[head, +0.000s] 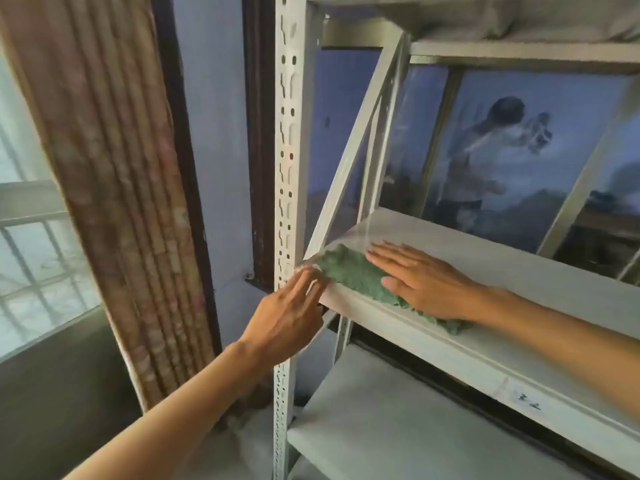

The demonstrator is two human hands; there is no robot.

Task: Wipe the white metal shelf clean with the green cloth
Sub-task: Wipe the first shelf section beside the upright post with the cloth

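A green cloth (pixel 349 273) lies flat on the left end of the white metal shelf (pixel 519 268), reaching to its front edge. My right hand (pixel 420 282) presses palm-down on the cloth with the fingers stretched out and pointing left. My left hand (pixel 289 317) rests against the shelf's front left corner beside the perforated upright (pixel 286 161), fingertips touching the shelf edge close to the cloth's left end. The part of the cloth under my right palm is hidden.
A diagonal brace (pixel 349 157) crosses the shelf's left side. Another shelf board (pixel 398 420) sits below, one above. Glass behind the rack reflects a person. A brown striped curtain (pixel 114 174) and a window (pixel 31 258) stand to the left.
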